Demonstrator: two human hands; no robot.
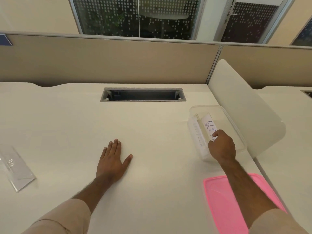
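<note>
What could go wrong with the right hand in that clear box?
1. The right hand grips the labelled card by its near end only; it could slip or swing against the clear box wall.
2. The left hand lies flat on the desk, away from the box, so lifting may drag or tip it.
3. The right forearm crosses the pink lid and might sweep it along.

White desk with 1 cable slot, 2 beige partition panels, dot-frosted glass wall behind.
</note>
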